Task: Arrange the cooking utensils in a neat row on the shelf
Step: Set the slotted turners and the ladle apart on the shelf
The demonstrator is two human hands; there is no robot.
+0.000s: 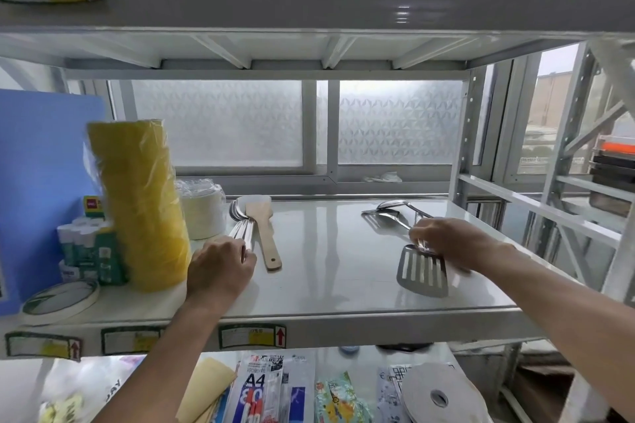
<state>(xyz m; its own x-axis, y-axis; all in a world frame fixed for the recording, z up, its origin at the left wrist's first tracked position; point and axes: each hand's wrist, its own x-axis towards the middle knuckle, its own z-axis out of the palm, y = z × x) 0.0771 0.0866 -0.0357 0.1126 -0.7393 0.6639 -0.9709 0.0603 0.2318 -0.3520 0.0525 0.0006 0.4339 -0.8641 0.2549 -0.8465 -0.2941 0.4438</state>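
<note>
On the white shelf [326, 278] a wooden spatula [264, 237] lies lengthwise, handle toward me. Just left of it lie several steel spoons [240, 220], and my left hand [220, 271] grips the near ends of their handles. At the right, a steel slotted turner [423, 273] lies with its blade toward me. My right hand [446, 242] covers its handle and pinches the handles of steel utensils there. A steel ladle [395, 204] and a fork [378, 213] lie behind that hand, heads toward the window.
A tall yellow wrapped roll [141, 203], glue sticks [86, 244], a tape roll [62, 299] and stacked white bowls [202, 209] crowd the shelf's left end. A blue board [41, 182] stands behind them. The rack's upright posts [464, 148] bound the right side.
</note>
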